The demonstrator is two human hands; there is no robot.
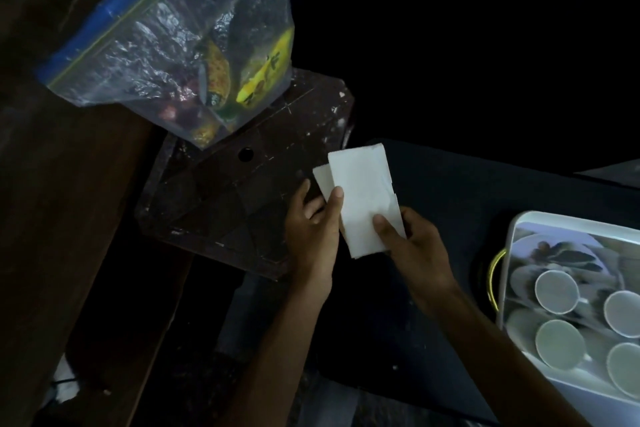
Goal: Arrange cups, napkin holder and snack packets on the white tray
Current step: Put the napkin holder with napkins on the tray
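Note:
Both my hands hold a small stack of folded white napkins [362, 191] in the middle of the view. My left hand [313, 222] pinches the stack's left edge with the thumb on top. My right hand [410, 241] grips its lower right corner. At the right edge sits the white tray [509, 243] with a patterned floor, and several white cups [556, 291] stand in it. A clear zip bag [149, 35] with a blue seal leans at the upper left, and yellow snack packets [265, 74] show through it. No napkin holder is visible.
The bag rests on a dark brown stool [242, 177] with a round hole in its top. A brown wooden surface [62, 184] runs along the left. The tray stands on a black table [450, 204]. A yellow curved handle [493, 281] sits beside the tray.

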